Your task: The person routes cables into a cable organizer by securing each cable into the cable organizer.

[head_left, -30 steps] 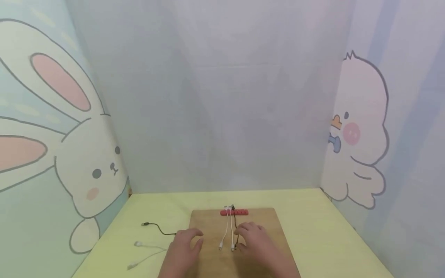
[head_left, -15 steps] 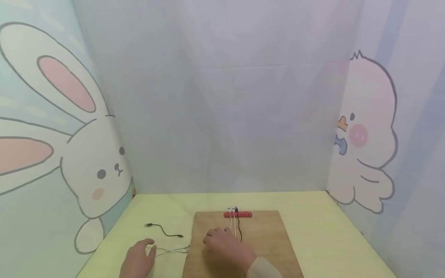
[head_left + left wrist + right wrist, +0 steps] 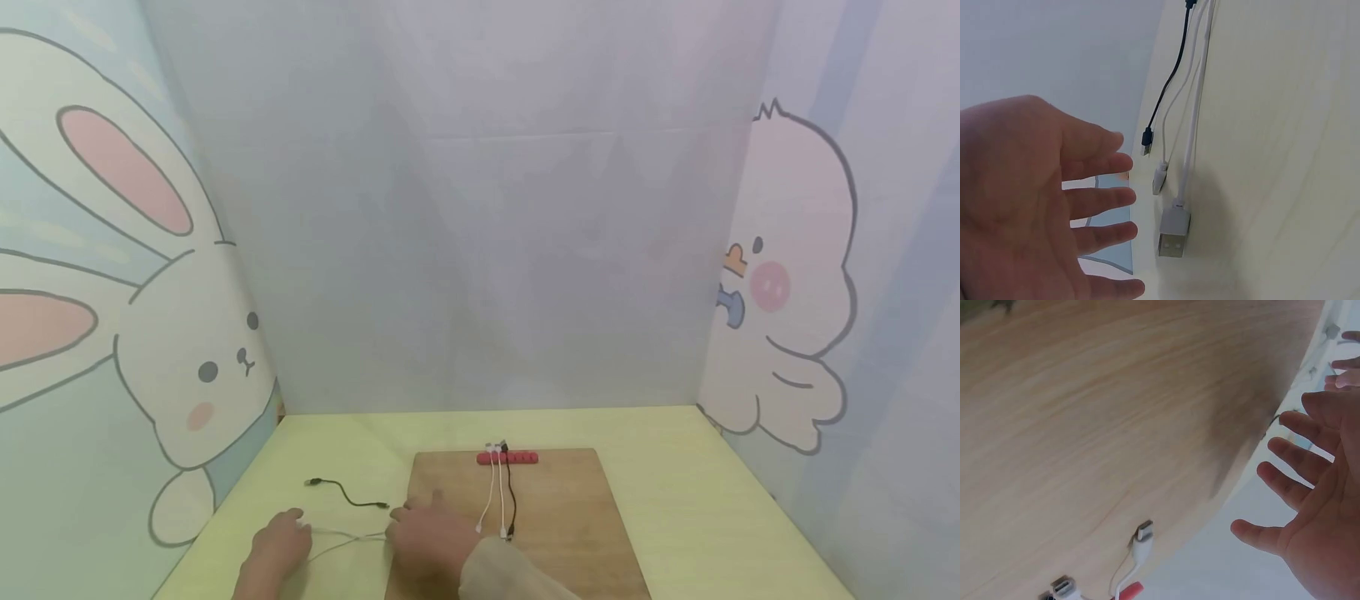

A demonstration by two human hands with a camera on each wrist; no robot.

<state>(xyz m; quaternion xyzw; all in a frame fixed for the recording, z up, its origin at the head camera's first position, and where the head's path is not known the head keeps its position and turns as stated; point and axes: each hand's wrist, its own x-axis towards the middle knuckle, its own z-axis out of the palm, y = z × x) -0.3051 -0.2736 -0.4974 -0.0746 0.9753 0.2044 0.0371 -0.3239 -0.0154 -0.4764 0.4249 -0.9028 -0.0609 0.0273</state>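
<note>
My left hand [image 3: 273, 546] is at the left ends of two white USB cables [image 3: 357, 538], which lie crossed on the table. In the left wrist view its fingers [image 3: 1104, 236] are spread and hold nothing, beside a white USB plug [image 3: 1175, 226] and a smaller white plug [image 3: 1159, 178]. A short black cable [image 3: 314, 482] lies farther back. My right hand [image 3: 431, 537] hovers at the board's left edge and covers the right ends of the white cables. The right wrist view shows its fingers apart, with nothing in them.
On the wooden board [image 3: 562, 517], a red cable holder [image 3: 528, 457] sits at the far edge. Two white cables and one black cable [image 3: 513, 496] run from it toward me. Printed cloth walls [image 3: 480, 250] enclose the pale yellow table [image 3: 720, 517] at the back and sides.
My left hand has moved left, from the board's edge to the white cables' left ends. My right hand has swept left across the board, uncovering the cables at the red holder.
</note>
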